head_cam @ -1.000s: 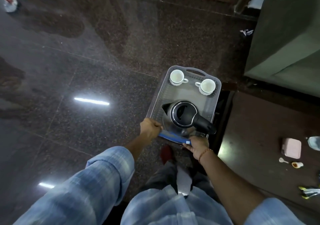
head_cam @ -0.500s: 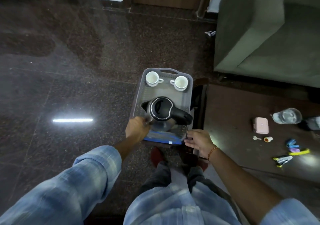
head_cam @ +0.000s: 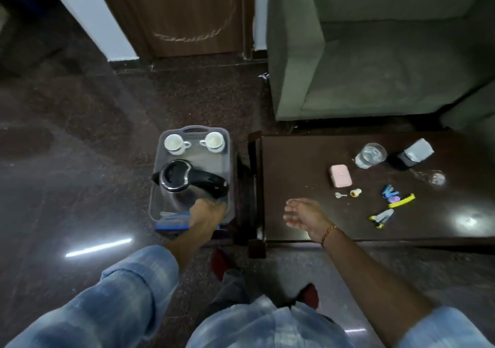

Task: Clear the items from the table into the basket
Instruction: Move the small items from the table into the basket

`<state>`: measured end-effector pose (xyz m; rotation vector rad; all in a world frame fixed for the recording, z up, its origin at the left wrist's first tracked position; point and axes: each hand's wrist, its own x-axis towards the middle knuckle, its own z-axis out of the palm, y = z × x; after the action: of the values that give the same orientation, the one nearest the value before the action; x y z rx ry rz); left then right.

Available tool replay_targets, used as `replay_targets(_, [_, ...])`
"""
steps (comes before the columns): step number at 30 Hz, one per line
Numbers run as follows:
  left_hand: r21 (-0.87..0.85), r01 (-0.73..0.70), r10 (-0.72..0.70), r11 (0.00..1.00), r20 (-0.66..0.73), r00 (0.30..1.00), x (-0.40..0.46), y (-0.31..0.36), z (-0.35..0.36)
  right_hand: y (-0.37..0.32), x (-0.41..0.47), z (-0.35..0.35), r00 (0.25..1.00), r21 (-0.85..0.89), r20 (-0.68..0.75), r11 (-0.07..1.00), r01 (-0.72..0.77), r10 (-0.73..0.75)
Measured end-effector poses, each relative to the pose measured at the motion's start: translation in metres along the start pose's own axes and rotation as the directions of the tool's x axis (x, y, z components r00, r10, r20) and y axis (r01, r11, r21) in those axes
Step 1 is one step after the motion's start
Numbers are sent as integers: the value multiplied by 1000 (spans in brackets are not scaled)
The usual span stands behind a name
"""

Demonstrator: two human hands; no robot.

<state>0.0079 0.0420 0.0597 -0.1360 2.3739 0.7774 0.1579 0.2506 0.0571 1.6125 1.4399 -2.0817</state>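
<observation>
- Left hand (head_cam: 206, 213) is reaching into the near end of the basket (head_cam: 232, 160), fingers curled at the kettle (head_cam: 187, 180) base; can't tell if it's actually gripping anything.
- Right hand (head_cam: 304, 215) is hovering over the table's (head_cam: 294, 160) left part, palm loose, fingers spread, holding nothing.
- Basket is sitting on the dark polished stone floor (head_cam: 80, 133), just beside the table's left edge.
- Basket is holding 1 kettle, 2 white cups (head_cam: 174, 142), and a blue flat item (head_cam: 174, 220) at the near end.
- Table is dark wood, low, carrying 1 pink case (head_cam: 340, 175), 1 glass of water (head_cam: 370, 155), a 2nd clear glass piece (head_cam: 435, 177), 1 dark jar with grey lid (head_cam: 411, 154), and a few small clips (head_cam: 393, 196), too blurry to count.
- Green sofa (head_cam: 375, 53) is standing behind the table; wooden door (head_cam: 187, 12) further back.
</observation>
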Motion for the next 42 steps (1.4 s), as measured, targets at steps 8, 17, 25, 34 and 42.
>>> replay_targets(8, [-26,-323,323,946,164,932,-102,114,133,0,-43,-164,984,150,-156,982,115,-91])
replay_targets(17, [-35,-479,475,877,222,852,-145,194,210,-7,-50,-252,957,215,-280,966,143,-80])
replay_targets(25, [-33,-405,397,914,290,871,-94,224,242,-28,-9,-263,963,230,-269,969,88,-23])
replay_targets(34, [-30,-251,245,967,366,898,-44,244,262,-52,40,-265,960,179,-277,984,23,28])
replay_targets(42, [-27,-93,97,995,335,937,-23,246,286,-59,96,-283,975,-7,-213,998,-62,59])
